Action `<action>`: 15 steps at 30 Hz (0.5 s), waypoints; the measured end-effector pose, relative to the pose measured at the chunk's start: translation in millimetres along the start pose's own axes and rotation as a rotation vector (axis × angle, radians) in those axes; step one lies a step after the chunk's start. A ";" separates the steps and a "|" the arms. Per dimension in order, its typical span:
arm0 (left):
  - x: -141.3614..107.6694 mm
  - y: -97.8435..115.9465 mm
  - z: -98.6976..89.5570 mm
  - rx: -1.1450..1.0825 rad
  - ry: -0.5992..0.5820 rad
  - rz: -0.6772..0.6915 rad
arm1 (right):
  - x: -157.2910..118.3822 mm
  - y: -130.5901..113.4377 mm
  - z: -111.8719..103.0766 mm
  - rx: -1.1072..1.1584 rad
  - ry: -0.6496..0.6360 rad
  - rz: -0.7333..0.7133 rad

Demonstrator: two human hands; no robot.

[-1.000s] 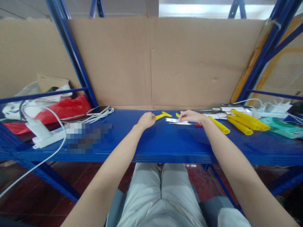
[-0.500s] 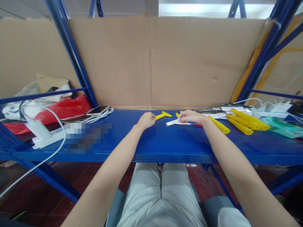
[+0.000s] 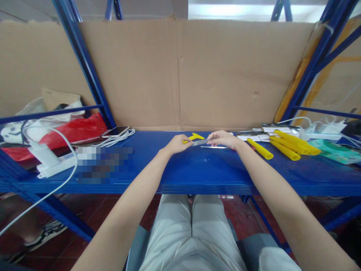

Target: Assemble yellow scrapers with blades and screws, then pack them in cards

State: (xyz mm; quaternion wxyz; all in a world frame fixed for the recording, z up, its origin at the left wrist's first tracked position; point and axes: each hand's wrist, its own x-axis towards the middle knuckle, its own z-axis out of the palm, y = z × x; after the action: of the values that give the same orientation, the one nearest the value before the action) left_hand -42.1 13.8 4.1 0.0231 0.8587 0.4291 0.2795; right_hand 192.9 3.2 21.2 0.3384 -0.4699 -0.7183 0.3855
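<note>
Fingers closed, my left hand [image 3: 179, 143] pinches a yellow piece with a branching head [image 3: 198, 136], partly covered by the fingers. A thin, pale grey flat strip [image 3: 200, 142] spans the gap between my hands. Its left end meets my left fingertips, and the fingers of my right hand [image 3: 222, 139] are closed on its right end. Whether the strip touches the yellow piece I cannot tell. Below my right hand, a slim silver tool [image 3: 213, 147] lies on the blue shelf [image 3: 197, 169]; the hand and wrist hide part of it.
Several yellow tubes [image 3: 290, 145] lie at the right, one of them [image 3: 260, 149] nearer my right wrist. Black-and-white packets [image 3: 251, 135] are behind. A white power strip [image 3: 56, 165], cables and a red bag [image 3: 76, 130] occupy the left. Cardboard [image 3: 180, 75] closes the back.
My right hand has brought the strip leftward and its free end now meets my left fingers. My left hand has shifted slightly right. A person's shoe has appeared at the lower left.
</note>
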 end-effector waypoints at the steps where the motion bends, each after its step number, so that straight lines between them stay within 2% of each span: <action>1: 0.4 0.8 0.0 -0.032 -0.009 0.001 | -0.1 -0.3 1.1 0.004 0.003 -0.006; 8: 3.9 -0.4 -0.9 -0.198 -0.053 0.005 | 0.6 0.8 4.8 0.042 0.033 0.001; 12: 3.5 -2.6 1.9 -0.213 -0.026 0.049 | 0.6 1.8 6.7 0.144 -0.035 0.041; 15: 2.8 -3.8 3.8 -0.168 -0.017 0.022 | -0.8 0.7 8.3 0.198 -0.098 0.091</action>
State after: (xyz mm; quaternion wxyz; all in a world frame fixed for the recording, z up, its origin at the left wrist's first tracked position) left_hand -41.6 19.0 1.1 0.0956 0.8608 0.3942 0.3072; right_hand 186.4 0.6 16.6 0.3300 -0.4470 -0.6703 0.4919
